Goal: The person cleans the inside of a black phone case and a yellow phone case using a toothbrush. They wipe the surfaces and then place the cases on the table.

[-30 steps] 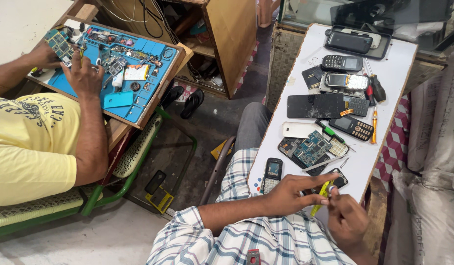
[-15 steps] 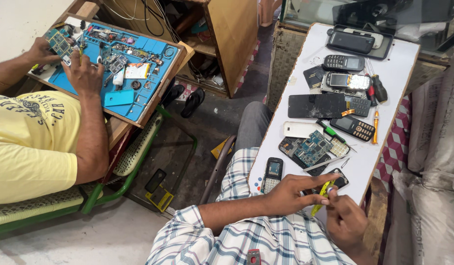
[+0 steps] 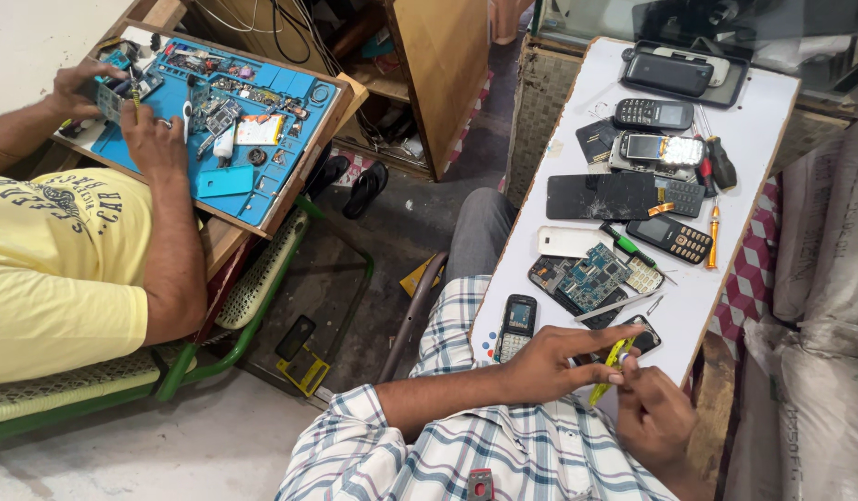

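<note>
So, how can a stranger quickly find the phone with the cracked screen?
Look at the long white table on the right. Near its middle lies a flat black phone, lengthwise across the table. Its neighbours are small keypad phones; it alone is a keyless glass slab with white cracks.

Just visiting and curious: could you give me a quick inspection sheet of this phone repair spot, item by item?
Surface: white table, crowded.
Job's things: yellow-handled tool pinched between both hands; small dark phone just beyond it.
Clutter: keypad phone, blue circuit board, cracked black screen, screwdrivers, more handsets.
Hands: left hand and right hand both grip the tool.
Cables: dark leads hang above the neighbour's bench.
Surroundings: a person in a yellow shirt works at a blue mat; sandals on the floor.
</note>
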